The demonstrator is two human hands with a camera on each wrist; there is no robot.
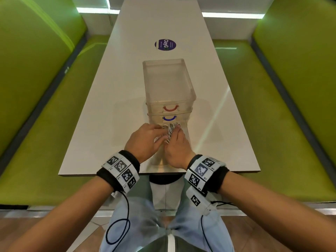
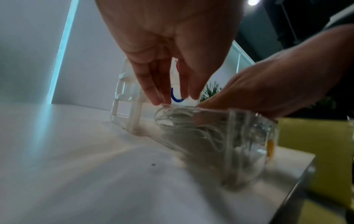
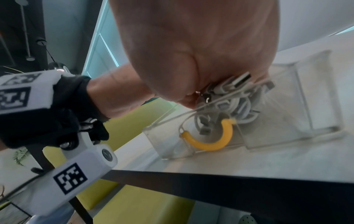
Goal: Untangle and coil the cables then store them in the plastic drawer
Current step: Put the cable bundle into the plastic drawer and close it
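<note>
A clear plastic drawer unit (image 1: pixel 169 82) stands on the white table (image 1: pixel 101 124), with a red handle (image 1: pixel 171 108) and a blue handle (image 1: pixel 169 118) on its shut drawers. The bottom drawer (image 3: pixel 172 145), with a yellow handle (image 3: pixel 210 147), is pulled out toward me. My right hand (image 1: pixel 177 137) grips a coiled bundle of white and grey cables (image 1: pixel 170 132) just above it; a USB plug (image 3: pixel 239 80) sticks out. My left hand (image 1: pixel 156 135) touches the bundle's left side with straight fingers (image 2: pixel 153 94). Cable loops (image 2: pixel 184 121) show through the drawer's wall (image 2: pixel 239 136).
A round purple sticker (image 1: pixel 165 44) lies on the table beyond the unit. Green padded benches (image 1: pixel 45 124) (image 1: pixel 291 124) run along both sides. The table's near edge (image 1: pixel 109 172) is just behind my wrists.
</note>
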